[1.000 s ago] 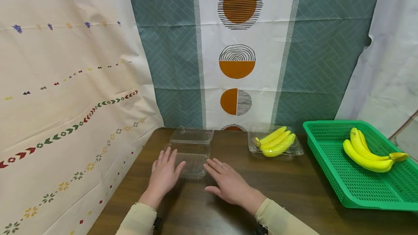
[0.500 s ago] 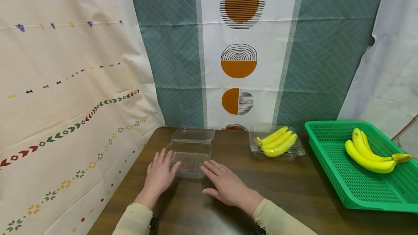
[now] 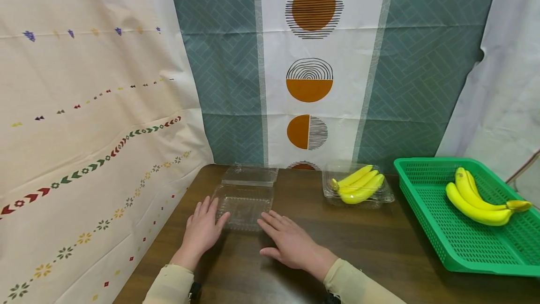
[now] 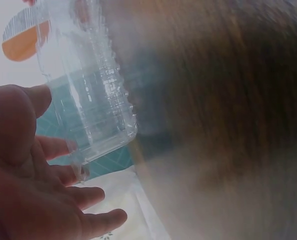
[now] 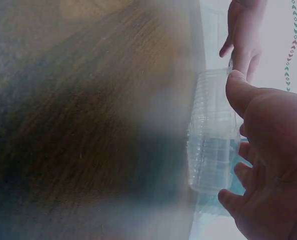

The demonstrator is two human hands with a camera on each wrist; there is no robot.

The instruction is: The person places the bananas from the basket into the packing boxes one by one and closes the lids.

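A clear plastic clamshell container (image 3: 246, 205) lies with its lid (image 3: 249, 175) folded back on the brown table. At its near left corner is my left hand (image 3: 202, 226), fingers spread; the left wrist view shows the fingertips (image 4: 81, 170) by the container's edge, contact hard to tell. My right hand (image 3: 291, 243) is extended at the near right corner, its fingers pointing toward the box, holding nothing. In the right wrist view the clear container (image 5: 213, 135) stands just past the right fingers. Nothing shows inside the container.
Further right, a second clear container (image 3: 384, 196) holds a bunch of yellow bananas (image 3: 358, 186). Beside it stands a green basket (image 3: 426, 219) with another banana bunch (image 3: 478, 205). Patterned curtains (image 3: 228, 69) hang behind the table (image 3: 337, 233).
My left hand has drawn back slightly to the left and toward me. The right hand has shifted a little nearer to me. The containers and bananas stay in place.
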